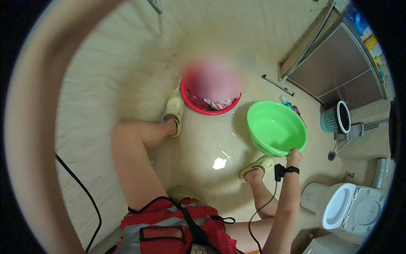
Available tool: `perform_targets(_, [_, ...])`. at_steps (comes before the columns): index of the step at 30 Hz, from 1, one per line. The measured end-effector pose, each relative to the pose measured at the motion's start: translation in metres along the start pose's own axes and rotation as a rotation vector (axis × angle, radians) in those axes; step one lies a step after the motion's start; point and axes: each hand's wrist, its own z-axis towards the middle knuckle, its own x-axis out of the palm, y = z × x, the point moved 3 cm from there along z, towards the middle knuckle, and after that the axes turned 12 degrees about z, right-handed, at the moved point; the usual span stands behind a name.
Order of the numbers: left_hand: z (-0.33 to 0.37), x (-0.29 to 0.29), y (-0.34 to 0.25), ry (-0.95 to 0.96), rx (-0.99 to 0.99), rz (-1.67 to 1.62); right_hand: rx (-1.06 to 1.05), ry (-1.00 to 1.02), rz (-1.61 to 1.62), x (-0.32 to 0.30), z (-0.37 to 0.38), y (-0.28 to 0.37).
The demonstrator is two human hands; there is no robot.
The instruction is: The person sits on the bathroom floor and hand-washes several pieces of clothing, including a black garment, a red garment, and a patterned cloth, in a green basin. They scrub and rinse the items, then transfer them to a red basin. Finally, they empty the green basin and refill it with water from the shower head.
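My right hand [294, 157] is closed on the near right rim of a light-green plastic basin [277, 127]. The basin is tilted towards me and its inside looks bare. My left arm [36, 127] rises large and close along the left side, and its hand lies outside the picture. Ahead of me, a red basin [210, 112] holds wet-looking laundry [220, 103] in dark red and white with pink. A blurred patch hides the upper part of that basin and what is above it.
Beside the green basin lie a bottle [284, 100] and a flat bar [278, 85]. At the right stand a cabinet [334, 63], a waste bin [330, 120], a toilet brush [332, 155] and a toilet [338, 207]. Water glistens on the floor [219, 163] between my clogs [174, 108].
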Motion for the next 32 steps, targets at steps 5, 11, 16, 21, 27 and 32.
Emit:
perform_targets(5, [-0.16, 0.057, -0.277, 0.573, 0.098, -0.745, -0.047, -0.041, 0.12, -0.011, -0.02, -0.046])
perform_targets(11, [-0.392, 0.125, -0.43, 1.017, 0.015, -0.753, 0.027, -0.157, 0.161, 0.007, -0.034, -0.104])
perform_targets(16, [-0.406, 0.157, -0.48, 0.803, -0.021, -0.487, 0.215, 0.055, 0.233, 0.005, -0.002, -0.125])
perform_targets(21, [-0.383, 0.203, -0.512, 0.863, -0.13, -0.696, 0.356, 0.231, 0.287, 0.03, 0.014, -0.142])
perform_targets(27, [-0.372, 0.214, -0.524, 0.821, -0.293, -0.688, 0.404, 0.257, 0.256, 0.051, 0.023, -0.151])
perform_targets(32, [-0.366, 0.218, -0.522, 0.958, -0.163, -0.699, 0.46, 0.217, 0.367, 0.082, 0.024, -0.135])
